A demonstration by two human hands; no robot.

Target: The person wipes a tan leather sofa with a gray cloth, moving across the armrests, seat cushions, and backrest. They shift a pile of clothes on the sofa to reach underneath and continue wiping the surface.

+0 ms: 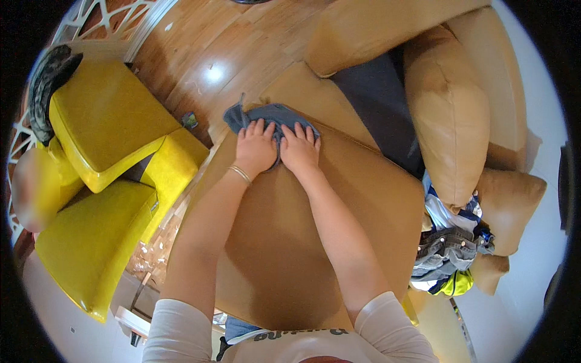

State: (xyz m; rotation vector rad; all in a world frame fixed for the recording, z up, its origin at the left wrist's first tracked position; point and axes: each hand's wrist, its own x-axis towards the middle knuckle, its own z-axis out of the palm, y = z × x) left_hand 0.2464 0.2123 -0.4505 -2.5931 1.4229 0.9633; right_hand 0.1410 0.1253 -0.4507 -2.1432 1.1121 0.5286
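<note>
Both of my hands rest flat, side by side, on a grey-blue cloth (236,116) that lies bunched over the far part of a tan leather sofa cushion (281,236). My left hand (257,146), with bangles at its wrist, presses the cloth with its fingers a little spread. Close beside it on the right, my right hand (300,146) lies palm down with its fingertips on the same cloth. The cloth's far left end sticks out past my fingers.
A yellow armchair (109,113) stands at the left, with a blurred person's head (34,190) beside it. Exposed dark sofa base (376,104), a tan pillow (447,109) and piled clothes (447,249) are at the right. A small packet (189,120) lies on the wood floor (195,45).
</note>
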